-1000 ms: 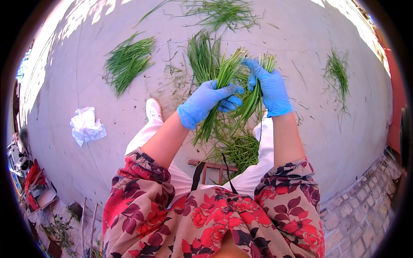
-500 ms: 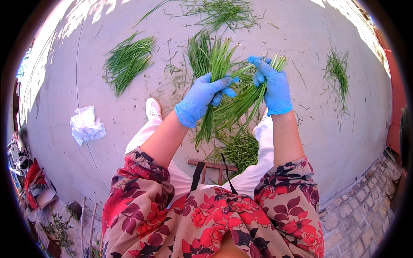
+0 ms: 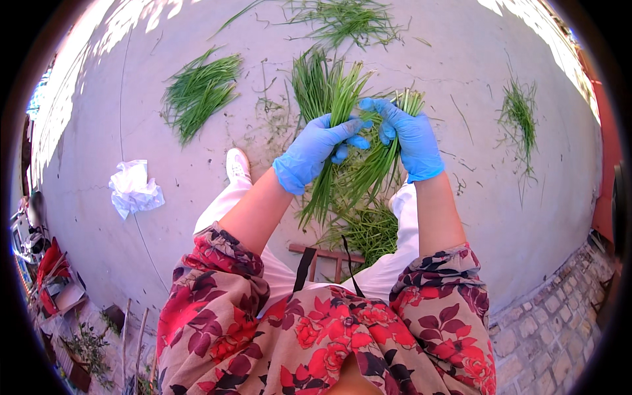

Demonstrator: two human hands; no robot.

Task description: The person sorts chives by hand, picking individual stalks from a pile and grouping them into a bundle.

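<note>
Both my hands wear blue gloves. My left hand (image 3: 306, 155) is closed round a bundle of long green grass-like stalks (image 3: 349, 85), their pale cut ends upward. My right hand (image 3: 411, 148) grips another bundle (image 3: 372, 174), its pale ends above the fingers and leaves hanging down; my index finger reaches toward the left bundle. Behind my left hand lies a thick heap of similar stalks (image 3: 308, 82). Beneath the bundles, loose stalks form a pile (image 3: 368, 234) between my white-clad legs.
Further heaps of stalks lie on the concrete at upper left (image 3: 201, 92), far middle (image 3: 339, 20) and right (image 3: 520, 112). A crumpled white plastic sheet (image 3: 135, 187) is at left. A reddish frame (image 3: 322, 253) sits between my legs. Assorted clutter (image 3: 52, 276) edges the lower left; stone paving (image 3: 546, 316) lower right.
In the last half second my right hand's fingers and bundle top have moved left, toward the left bundle. My left hand has shifted slightly right. Both still hold their bundles.
</note>
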